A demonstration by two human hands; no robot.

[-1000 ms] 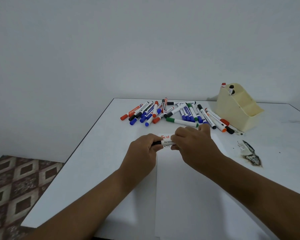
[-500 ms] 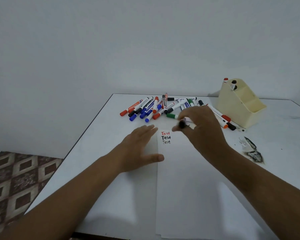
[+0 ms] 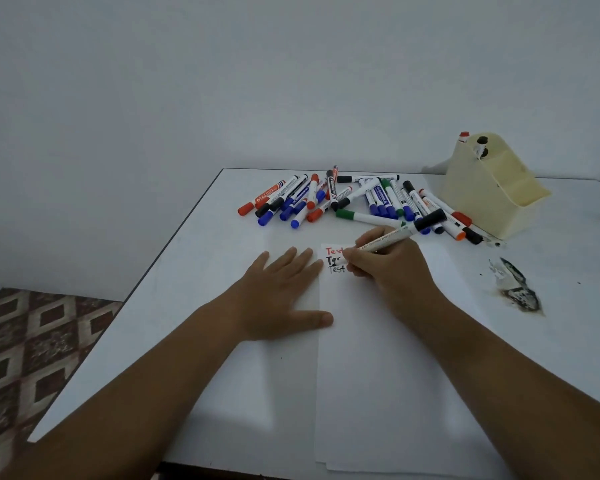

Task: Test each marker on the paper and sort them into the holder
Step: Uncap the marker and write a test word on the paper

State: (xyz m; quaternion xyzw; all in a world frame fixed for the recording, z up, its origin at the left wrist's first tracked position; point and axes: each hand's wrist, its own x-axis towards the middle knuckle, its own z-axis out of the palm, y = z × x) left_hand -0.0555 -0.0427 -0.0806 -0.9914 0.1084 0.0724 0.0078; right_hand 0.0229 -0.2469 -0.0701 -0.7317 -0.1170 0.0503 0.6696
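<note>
White marker (image 3: 388, 239) in right hand (image 3: 392, 268), tip on paper (image 3: 378, 358).

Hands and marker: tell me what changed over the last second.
A second ago both hands held the marker above the paper, pulling off its cap. Since then the left hand let go and now lies flat on the paper's left edge. The right hand posted the black cap on the marker's back end and lowered the tip to the written words. The marker pile and holder stayed put.
</note>
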